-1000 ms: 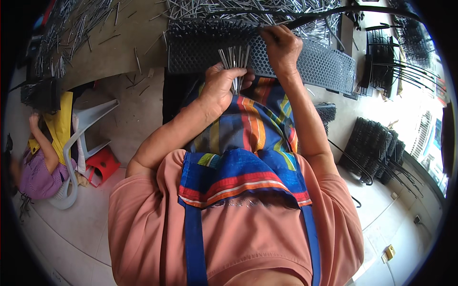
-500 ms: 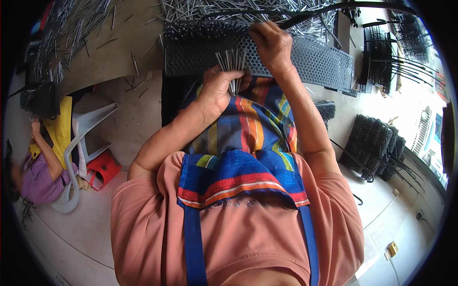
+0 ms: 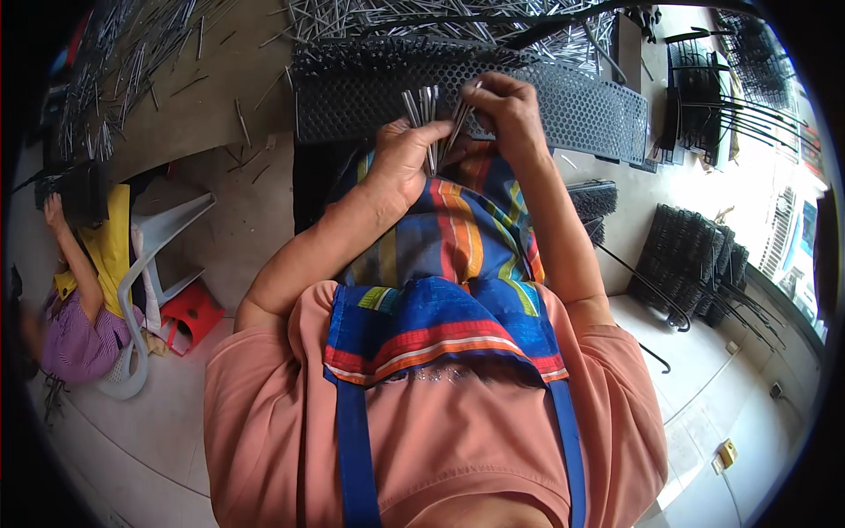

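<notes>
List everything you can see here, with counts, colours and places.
Thin straight metal rods: several, silvery, bundled at centre
Long perforated panel: one, dark grey, upper centre
Loose metal-rod pile: uncountable, silvery, beyond the panel
Flat board: one, brown, upper left
Bristly stacks: several, black, right
Curved plastic chair: one, pale grey, left
Open container: one, red, beside the chair
Co-worker: one, purple top, far left
Small box: one, yellow, lower-right floor
Striped cloth apron: one, multicoloured, on the wearer
Shirt: one, salmon, lower centre
Left hand: one, bare, holding the rods
Right hand: one, bare, fingers beside the rods
</notes>
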Demonstrator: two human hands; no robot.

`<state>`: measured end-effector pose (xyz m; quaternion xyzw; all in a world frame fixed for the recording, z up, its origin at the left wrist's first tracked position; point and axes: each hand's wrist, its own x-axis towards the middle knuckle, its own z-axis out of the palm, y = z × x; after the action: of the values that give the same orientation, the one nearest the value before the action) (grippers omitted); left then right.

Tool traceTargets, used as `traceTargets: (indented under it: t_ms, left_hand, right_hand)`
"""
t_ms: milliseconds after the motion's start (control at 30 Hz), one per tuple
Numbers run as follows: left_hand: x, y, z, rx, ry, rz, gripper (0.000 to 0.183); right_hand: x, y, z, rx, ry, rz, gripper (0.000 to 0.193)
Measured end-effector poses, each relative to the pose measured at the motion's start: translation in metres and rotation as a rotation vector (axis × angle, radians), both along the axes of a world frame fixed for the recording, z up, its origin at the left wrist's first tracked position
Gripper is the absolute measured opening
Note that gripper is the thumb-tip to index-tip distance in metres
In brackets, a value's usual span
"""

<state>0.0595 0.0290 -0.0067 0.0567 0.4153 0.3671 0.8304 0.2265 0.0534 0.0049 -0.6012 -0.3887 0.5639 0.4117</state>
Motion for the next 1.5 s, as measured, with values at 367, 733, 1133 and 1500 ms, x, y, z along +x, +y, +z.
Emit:
traceTargets:
  t_ms: [367, 733, 1133, 1500]
  left_hand:
    - [-0.001, 0.005, -0.005, 0.083, 0.175, 0.061, 0.009]
    - [0.015, -0.004, 0.003, 0.182, 0.107, -0.032, 0.01]
    - [-0.007, -0.031, -0.006, -0.026, 0.097, -0.298, 0.016]
    - [-0.002, -0.016, 0.001, 0.019, 0.119, -0.14, 0.017]
  right_hand:
    - [0.016, 0.012, 0.011, 0.199, 0.139, -0.348, 0.005]
    - [0.017, -0.011, -0.01, -0.281, 0.29, 0.023, 0.007]
    - [0.019, 0.026, -0.021, 0.781, -0.29, -0.354, 0.007]
    - [0.01, 0.024, -0.022, 0.696, -0.632, -0.199, 0.012]
